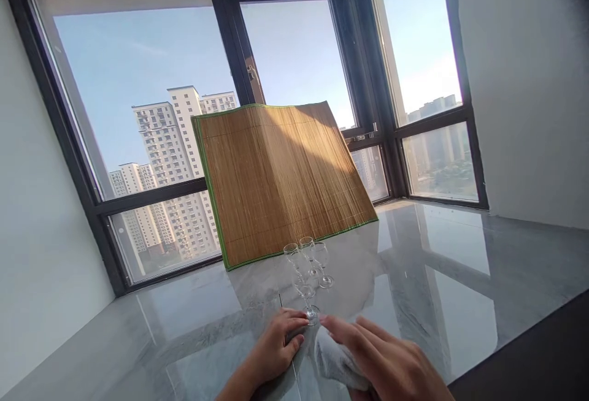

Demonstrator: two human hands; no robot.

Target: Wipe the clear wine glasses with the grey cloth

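Note:
Small clear stemmed glasses stand together on the glossy grey marble-look ledge. The nearest stemmed glass is upright, in front of the other glasses; its bowl overlaps theirs in view. My left hand lies low on the ledge, fingers stretched out and thumb apart, with its fingertips at the left edge of that glass's foot. My right hand is closed on a white cloth, bunched under the palm. Its index fingertip is close to the right side of the same foot; whether it touches I cannot tell.
Behind the glasses a bamboo mat with green edging leans upright against the dark-framed window. White walls flank the ledge. The ledge's dark front edge runs along the lower right.

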